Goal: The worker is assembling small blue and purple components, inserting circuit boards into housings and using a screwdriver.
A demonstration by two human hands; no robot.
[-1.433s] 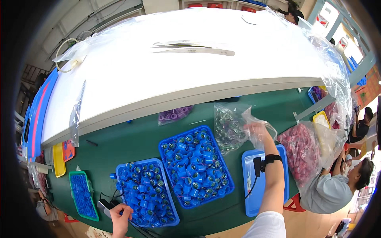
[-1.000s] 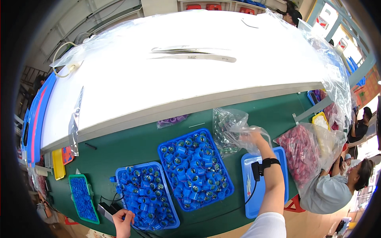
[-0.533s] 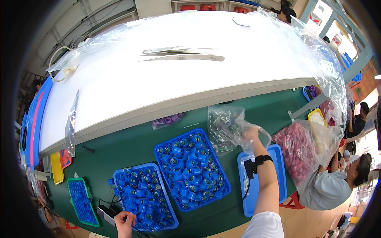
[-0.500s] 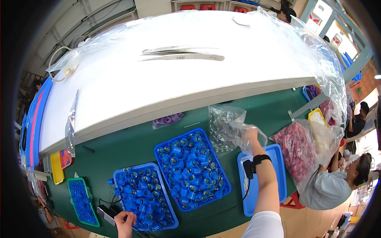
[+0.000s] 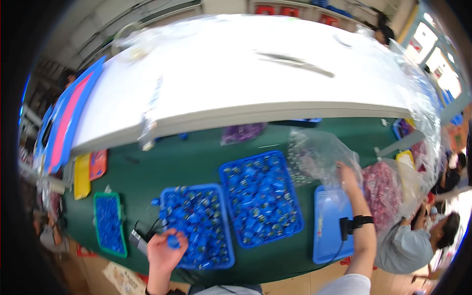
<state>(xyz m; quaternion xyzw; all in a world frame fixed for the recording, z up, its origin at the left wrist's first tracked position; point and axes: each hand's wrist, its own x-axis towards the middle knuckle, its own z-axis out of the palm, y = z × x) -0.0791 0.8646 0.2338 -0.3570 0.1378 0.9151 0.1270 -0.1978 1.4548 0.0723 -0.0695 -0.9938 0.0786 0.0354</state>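
Observation:
My left hand (image 5: 167, 250) is over the near left corner of a blue tray (image 5: 228, 231), its fingers curled round a small blue cup-shaped part (image 5: 173, 241). Similar blue parts (image 5: 199, 221) with metallic insides fill that tray. My right hand (image 5: 348, 177) grips the mouth of a clear plastic bag (image 5: 327, 147), whose lower end lies on the green table with small clear or silvery pieces inside. The fingertips are partly hidden by the plastic. Below the right wrist is a flat blue tray (image 5: 325, 246).
A second tray of blue parts (image 5: 260, 196) stands in the middle. At the left is a green-rimmed basket (image 5: 109, 223). A large bag of pink-red pieces (image 5: 382, 189) lies at the right, near a seated person (image 5: 405, 246). Tweezers (image 5: 295, 63) rest on the raised white shelf (image 5: 211, 73).
The view has shifted, so the table appears farther left and turned. My left hand has risen and now shows a blue part in its fingers. My right hand has lifted the bag's mouth open wider.

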